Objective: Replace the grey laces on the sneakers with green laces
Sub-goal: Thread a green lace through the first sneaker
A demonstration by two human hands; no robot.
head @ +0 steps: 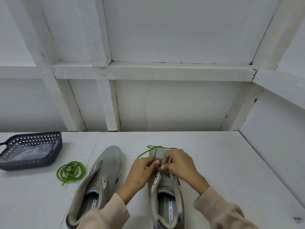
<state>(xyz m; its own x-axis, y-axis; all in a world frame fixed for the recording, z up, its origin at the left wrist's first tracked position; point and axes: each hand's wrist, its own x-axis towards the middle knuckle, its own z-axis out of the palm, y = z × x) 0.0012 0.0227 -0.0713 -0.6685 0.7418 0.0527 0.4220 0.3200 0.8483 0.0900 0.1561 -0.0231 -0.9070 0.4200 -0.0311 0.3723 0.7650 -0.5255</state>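
Two grey sneakers stand side by side on the white table, toes pointing away from me, with no grey laces in them. Over the lower eyelets of the right sneaker (166, 192), my left hand (142, 169) and my right hand (179, 162) both pinch a green lace (145, 152). That lace loops out over the right sneaker's toe. The left sneaker (105, 172) has bare eyelets. A second green lace (71, 171) lies coiled on the table to its left.
A dark perforated basket (33, 162) with clear plastic inside stands at the far left of the white table (222, 162). A white framed wall rises just behind the table, and another wall closes the right side.
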